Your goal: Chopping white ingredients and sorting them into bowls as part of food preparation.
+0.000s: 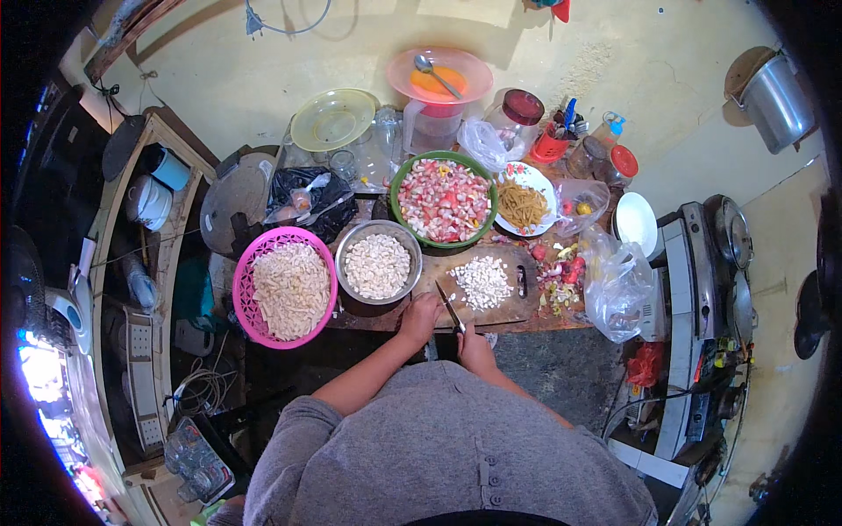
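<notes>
My right hand (475, 348) is closed around the handle of a kitchen knife (450, 306), its blade pointing up and left over the edge of a wooden cutting board (427, 264). Close to the blade's left side is my left hand (421, 317), at the board's lower left corner; whether it holds anything is hidden. White diced pieces (483, 281) lie spread on the board's right half. To the left stand a metal bowl of white chunks (377, 266) and a pink plastic basket (241, 289) of pale cut strips. Behind the board is a green basin (395, 197) of chopped red and white pieces.
A floral plate (547, 187) holds brownish strips. Peelings and small red pieces (562, 273) lie right of the board, beside a clear plastic bag (618, 289). A black plastic bag (283, 187), a yellow plate (333, 119) and jars (520, 121) stand farther back.
</notes>
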Tool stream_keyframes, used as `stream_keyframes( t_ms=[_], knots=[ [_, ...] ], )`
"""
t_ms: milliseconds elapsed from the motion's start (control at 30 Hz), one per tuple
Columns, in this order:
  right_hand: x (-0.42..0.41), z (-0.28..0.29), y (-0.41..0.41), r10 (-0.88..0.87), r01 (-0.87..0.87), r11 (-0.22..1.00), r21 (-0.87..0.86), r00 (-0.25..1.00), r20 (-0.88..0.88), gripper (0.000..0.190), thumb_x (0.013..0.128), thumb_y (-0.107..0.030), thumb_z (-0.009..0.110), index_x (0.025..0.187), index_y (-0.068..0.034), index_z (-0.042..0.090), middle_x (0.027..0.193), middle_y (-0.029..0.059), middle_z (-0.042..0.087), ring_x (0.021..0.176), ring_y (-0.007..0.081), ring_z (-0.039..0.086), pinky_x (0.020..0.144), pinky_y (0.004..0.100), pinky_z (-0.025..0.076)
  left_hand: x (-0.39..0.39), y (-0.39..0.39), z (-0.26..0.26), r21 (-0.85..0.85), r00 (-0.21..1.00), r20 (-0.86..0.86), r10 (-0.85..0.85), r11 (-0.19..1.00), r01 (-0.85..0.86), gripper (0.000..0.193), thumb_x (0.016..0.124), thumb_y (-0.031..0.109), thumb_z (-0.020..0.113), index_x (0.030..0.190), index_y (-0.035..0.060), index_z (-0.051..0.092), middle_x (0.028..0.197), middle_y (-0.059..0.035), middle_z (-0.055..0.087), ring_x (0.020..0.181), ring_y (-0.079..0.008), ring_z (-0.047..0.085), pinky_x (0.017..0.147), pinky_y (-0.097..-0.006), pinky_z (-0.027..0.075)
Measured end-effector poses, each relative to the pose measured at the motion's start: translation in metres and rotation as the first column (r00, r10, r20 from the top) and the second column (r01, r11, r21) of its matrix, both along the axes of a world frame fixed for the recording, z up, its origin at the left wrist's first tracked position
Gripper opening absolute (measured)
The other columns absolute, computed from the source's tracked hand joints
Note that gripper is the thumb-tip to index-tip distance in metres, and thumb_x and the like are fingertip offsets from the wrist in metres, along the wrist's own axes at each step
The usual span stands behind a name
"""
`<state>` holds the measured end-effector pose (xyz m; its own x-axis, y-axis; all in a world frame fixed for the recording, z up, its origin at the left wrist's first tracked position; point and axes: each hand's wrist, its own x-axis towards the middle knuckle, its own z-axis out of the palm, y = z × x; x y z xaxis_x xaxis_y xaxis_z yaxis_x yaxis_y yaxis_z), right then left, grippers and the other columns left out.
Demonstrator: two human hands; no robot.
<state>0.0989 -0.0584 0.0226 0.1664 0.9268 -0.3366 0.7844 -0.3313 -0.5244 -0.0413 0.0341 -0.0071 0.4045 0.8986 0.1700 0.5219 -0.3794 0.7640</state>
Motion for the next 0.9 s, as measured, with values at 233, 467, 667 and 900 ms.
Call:
stream_keyframes(
  t_ms=[233, 467, 667, 900],
  knots=[
    [-0.003, 0.000, 0.000, 0.013, -0.013, 1.000, 0.023, 1.000, 0.028, 0.024, 0.091, -0.021, 0.048, 0.103, 0.000, 0.042, 0.068, 0.0279, 0.059, 0.066, 0.0466, 0.059, 0.058, 0.0569, 0.044, 0.000, -0.001, -0.001, -0.020, 1.000, -0.024, 0.013, 1.000, -0.014, 0.012, 0.076, 0.010, 0.063, 0.078, -0.0007, 0.060, 0.082, -0.0172, 0.058, 0.084, -0.0351, 0.057, 0.075, -0.0431, 0.046],
    [-0.003, -0.001, 0.003, 0.059, -0.060, 0.998, 0.028, 0.998, 0.020, 0.023, 0.091, -0.022, 0.048, 0.101, -0.002, 0.042, 0.068, 0.0277, 0.059, 0.066, 0.0471, 0.059, 0.058, 0.0569, 0.044, -0.001, -0.002, 0.002, -0.016, 1.000, -0.008, 0.024, 1.000, -0.024, 0.010, 0.075, 0.007, 0.065, 0.078, -0.0016, 0.060, 0.078, -0.0172, 0.059, 0.080, -0.0358, 0.058, 0.071, -0.0427, 0.046],
    [0.003, -0.002, 0.003, 0.028, -0.029, 1.000, 0.012, 0.999, 0.026, 0.024, 0.090, -0.022, 0.049, 0.103, -0.002, 0.044, 0.069, 0.0280, 0.059, 0.067, 0.0472, 0.059, 0.059, 0.0568, 0.045, 0.000, -0.002, 0.003, -0.002, 0.999, -0.019, 0.039, 0.999, -0.039, 0.013, 0.075, 0.009, 0.066, 0.078, -0.0020, 0.060, 0.078, -0.0183, 0.060, 0.077, -0.0366, 0.058, 0.069, -0.0439, 0.047],
    [0.032, 0.013, 0.005, -0.168, 0.170, 0.970, 0.176, 0.985, -0.027, 0.023, 0.090, -0.022, 0.050, 0.098, 0.000, 0.051, 0.070, 0.0274, 0.059, 0.067, 0.0462, 0.058, 0.058, 0.0534, 0.045, 0.027, 0.015, 0.007, 0.008, 0.998, -0.064, 0.001, 1.000, 0.000, 0.011, 0.077, 0.010, 0.061, 0.077, -0.0014, 0.058, 0.079, -0.0192, 0.060, 0.079, -0.0374, 0.059, 0.069, -0.0452, 0.047]
  ],
)
